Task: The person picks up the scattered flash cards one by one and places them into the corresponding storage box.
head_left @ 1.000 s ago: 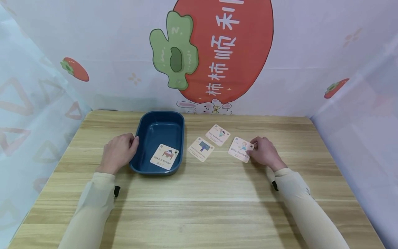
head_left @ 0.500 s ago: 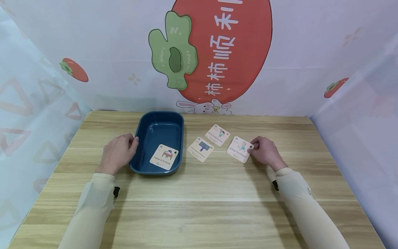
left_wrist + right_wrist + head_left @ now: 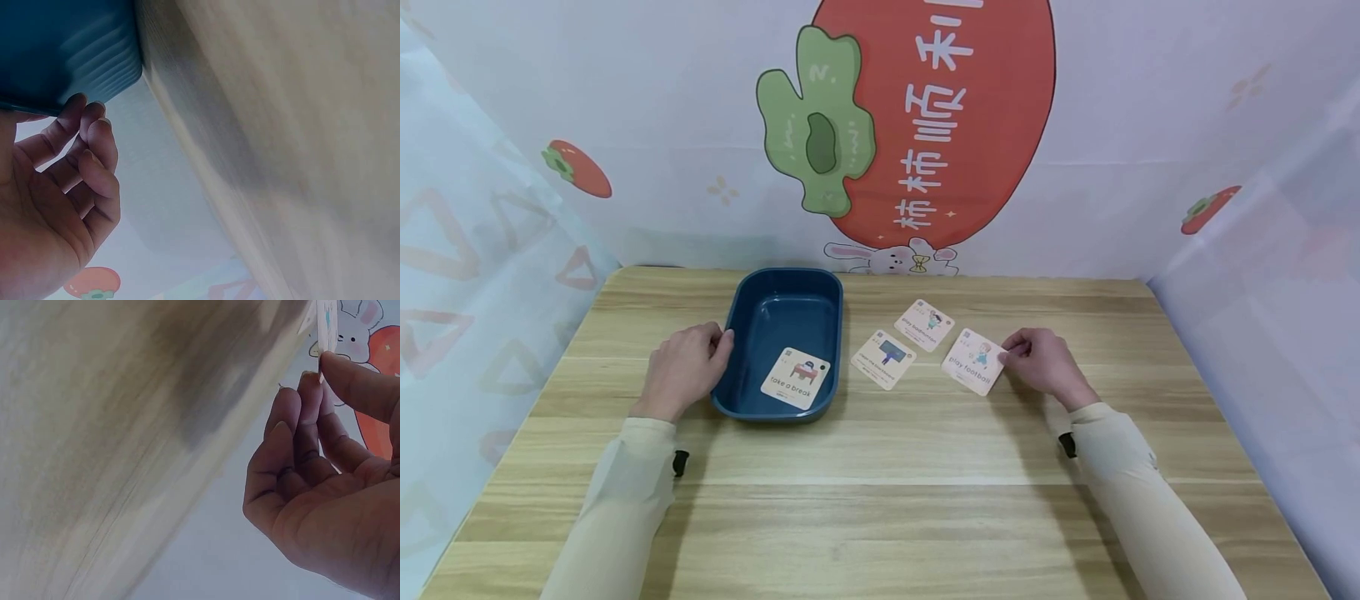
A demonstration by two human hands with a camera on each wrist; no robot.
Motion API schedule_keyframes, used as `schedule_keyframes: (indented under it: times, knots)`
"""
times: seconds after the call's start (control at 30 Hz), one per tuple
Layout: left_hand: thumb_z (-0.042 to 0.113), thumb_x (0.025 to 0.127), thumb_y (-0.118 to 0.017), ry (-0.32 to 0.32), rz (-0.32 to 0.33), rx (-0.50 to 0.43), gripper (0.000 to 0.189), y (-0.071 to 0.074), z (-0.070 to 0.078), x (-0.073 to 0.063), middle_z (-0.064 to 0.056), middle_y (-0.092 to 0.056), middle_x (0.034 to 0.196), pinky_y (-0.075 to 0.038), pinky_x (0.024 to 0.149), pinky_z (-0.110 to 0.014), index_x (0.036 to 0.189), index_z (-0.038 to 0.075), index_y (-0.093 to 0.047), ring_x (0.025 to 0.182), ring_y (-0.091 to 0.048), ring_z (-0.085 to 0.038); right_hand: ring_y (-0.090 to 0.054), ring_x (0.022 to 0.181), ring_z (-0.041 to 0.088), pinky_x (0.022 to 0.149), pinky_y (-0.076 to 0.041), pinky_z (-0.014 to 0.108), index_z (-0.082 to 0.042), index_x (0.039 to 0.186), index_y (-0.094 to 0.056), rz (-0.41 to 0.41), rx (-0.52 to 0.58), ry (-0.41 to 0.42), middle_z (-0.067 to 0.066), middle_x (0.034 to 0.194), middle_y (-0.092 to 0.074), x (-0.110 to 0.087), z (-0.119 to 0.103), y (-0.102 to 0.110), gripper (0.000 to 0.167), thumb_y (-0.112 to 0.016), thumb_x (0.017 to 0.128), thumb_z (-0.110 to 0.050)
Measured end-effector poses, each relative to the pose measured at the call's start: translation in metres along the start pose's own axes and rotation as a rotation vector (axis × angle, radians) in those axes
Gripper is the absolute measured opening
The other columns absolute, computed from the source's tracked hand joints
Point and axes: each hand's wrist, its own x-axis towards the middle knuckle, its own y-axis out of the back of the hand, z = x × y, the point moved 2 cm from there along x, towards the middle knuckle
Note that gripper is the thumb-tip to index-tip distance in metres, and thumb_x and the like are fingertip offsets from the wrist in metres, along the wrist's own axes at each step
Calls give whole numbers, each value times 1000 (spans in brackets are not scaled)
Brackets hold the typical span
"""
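A: What does the left hand hold?

B: It pinches the left rim of the tray, with a fingertip against the outer wall. The tray stands close to the far edge of the surface, left of the middle.

A: And the right hand?

B: It grips the football card at its right corner, between thumb and fingers. This card is located between the tray and the right edge of the surface. Contact with the surface cannot be determined.

A: Specify the other cards.

B: The break card is in the tray, at the near right corner. The badminton card and the blackboard card lie just beside each other, between tray and football card; the badminton card is nearer the far edge.
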Motion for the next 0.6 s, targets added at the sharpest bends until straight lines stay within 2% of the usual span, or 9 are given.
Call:
schedule_keyframes:
  times: [0.37, 0.6]
  knots:
    - [28, 105, -49, -1, 0, -7, 38, -1, 0, 0, -4, -53, 61, -37, 46, -34, 77, 7, -62, 54, -50, -23, -57, 81, 24, 65, -48, 28, 4, 104, -68, -55, 137, -13, 17, 95, -66, -5, -6, 4, 17, -68, 96, -11]
    - [28, 106, -49, 0, -4, -5, 38, 0, 1, -1, -4, -52, 61, -37, 47, -34, 76, 7, -61, 54, -50, -23, -56, 78, 21, 63, -46, 28, 3, 100, -68, -63, 124, -12, 18, 94, -67, -6, -8, 6, 17, -69, 96, -13]
